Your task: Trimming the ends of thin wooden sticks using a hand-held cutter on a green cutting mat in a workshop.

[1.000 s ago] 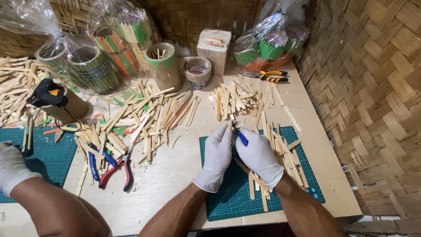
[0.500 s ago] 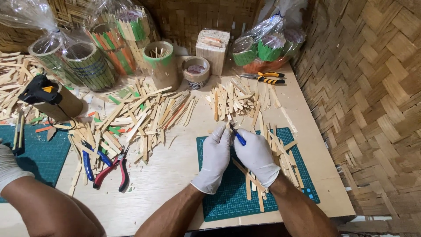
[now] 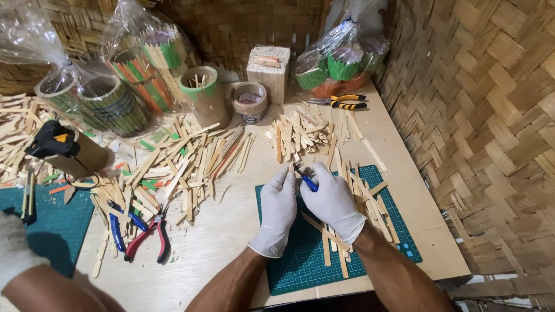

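A blue-handled cutter [image 3: 306, 182] sits gripped in the closed right hand [image 3: 333, 201] above the green cutting mat [image 3: 300, 260], while the left hand [image 3: 279, 203] pinches a wooden stick beside it. A clean cut likely wants the stick steadied and fingertips clear, away from the loose sticks [image 3: 300, 134] on the table [image 3: 225, 231].

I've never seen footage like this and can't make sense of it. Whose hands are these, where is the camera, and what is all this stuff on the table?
The camera is worn on a person's head and looks down at their own two hands. The left hand and right hand, both in white gloves, meet over a green cutting mat and hold a small blue-handled tool. What its tip is doing is too small to tell. Flat wooden sticks lie scattered over the wooden table, with red and blue pliers at left. The gloved arm at the far left belongs to another person.
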